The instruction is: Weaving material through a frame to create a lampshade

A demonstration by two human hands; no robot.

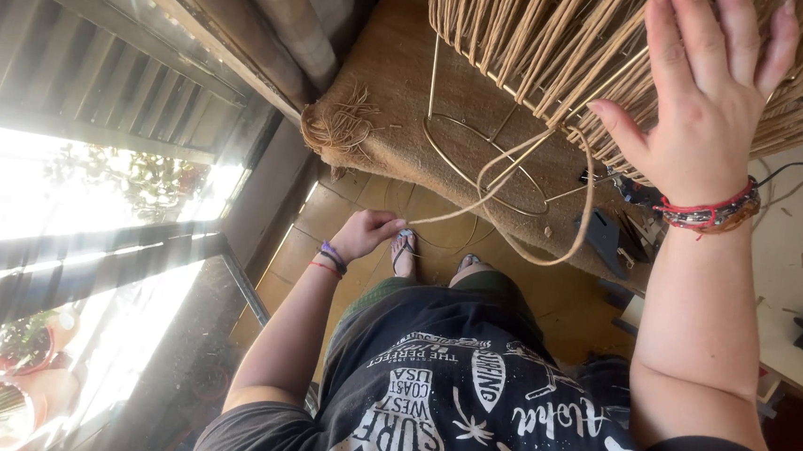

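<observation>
1. Sunlit window shutters (75, 184) fill the left, above a tiled floor (345, 222).
2. Left hand (363, 234), fingers closed, pinches a tan cord (479, 198) pulled taut.
3. Wire frame (486, 161) below shows bare rings; upper part already wrapped.
4. Right hand (707, 106), fingers spread, presses flat against the wrapped cords (537, 37).

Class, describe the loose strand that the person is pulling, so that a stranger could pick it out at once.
Start at the big frame wrapped in tan fibre cords under the right hand. One loose tan cord leaves its lower edge and runs down to the left hand, which pinches its end. Unlike the wound cords, it hangs free and loops across the thin metal ring.
</observation>
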